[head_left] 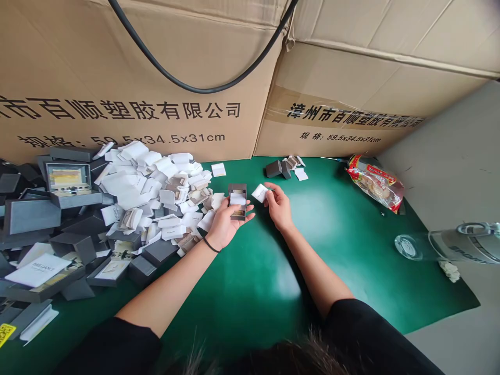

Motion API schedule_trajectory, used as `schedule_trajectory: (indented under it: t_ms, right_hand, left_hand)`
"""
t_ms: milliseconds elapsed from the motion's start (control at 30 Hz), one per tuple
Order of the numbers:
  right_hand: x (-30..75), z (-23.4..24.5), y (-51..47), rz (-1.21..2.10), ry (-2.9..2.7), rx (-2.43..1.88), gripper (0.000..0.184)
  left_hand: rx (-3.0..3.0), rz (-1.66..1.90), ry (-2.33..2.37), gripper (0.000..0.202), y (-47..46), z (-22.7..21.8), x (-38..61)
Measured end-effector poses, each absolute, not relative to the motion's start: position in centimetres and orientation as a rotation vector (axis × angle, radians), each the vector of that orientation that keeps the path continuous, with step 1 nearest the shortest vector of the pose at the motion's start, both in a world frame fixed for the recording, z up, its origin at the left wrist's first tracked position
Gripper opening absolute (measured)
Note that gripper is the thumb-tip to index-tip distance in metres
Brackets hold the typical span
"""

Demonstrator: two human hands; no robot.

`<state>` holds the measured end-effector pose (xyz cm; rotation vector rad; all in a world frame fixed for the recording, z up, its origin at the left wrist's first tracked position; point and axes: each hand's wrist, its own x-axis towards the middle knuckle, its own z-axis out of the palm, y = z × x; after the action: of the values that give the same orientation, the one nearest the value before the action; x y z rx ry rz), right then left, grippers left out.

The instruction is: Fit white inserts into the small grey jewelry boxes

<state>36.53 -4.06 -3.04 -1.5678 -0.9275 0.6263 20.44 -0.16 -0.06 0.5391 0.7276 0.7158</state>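
My left hand (225, 225) grips a small dark grey jewelry box (237, 188), its lid raised and a white insert showing inside. The thumb lies over the box's near part, and the fingers reach under it. Just to the right, my right hand (278, 208) pinches a small white card (260, 193) with faint print between thumb and fingers. Box and card are a short gap apart above the green table. Close to my left hand lies a heap of white card inserts (156, 182).
Grey jewelry boxes (33, 216) are piled at the left. A small dark box (273, 169) lies with cards beyond my right hand. Cardboard cartons (187, 52) line the back, with a black cable (203, 89) hanging down. A snack packet (377, 185) and glass cup (449, 245) are at right.
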Motion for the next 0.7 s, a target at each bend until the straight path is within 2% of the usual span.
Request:
schedule_trajectory:
  t_ms: [100,367,700]
  right_hand:
    - [36.4,-2.7,-4.0,0.686,-0.929,-1.491,0.031]
    - [35.9,-3.0,-4.0,0.814,-0.751,-1.374,0.031]
    - [34.8,-3.1,-4.3,0.746,-0.719,-1.435,0.027]
  left_hand:
    - [0.535,0.716,0.724,0.03,-0.2,0.0,20.5]
    - [0.567,0.728,0.71,0.032,-0.1,-0.4,20.5]
    - [0.546,0.722,0.688,0.03,-0.4,-0.2,20.6]
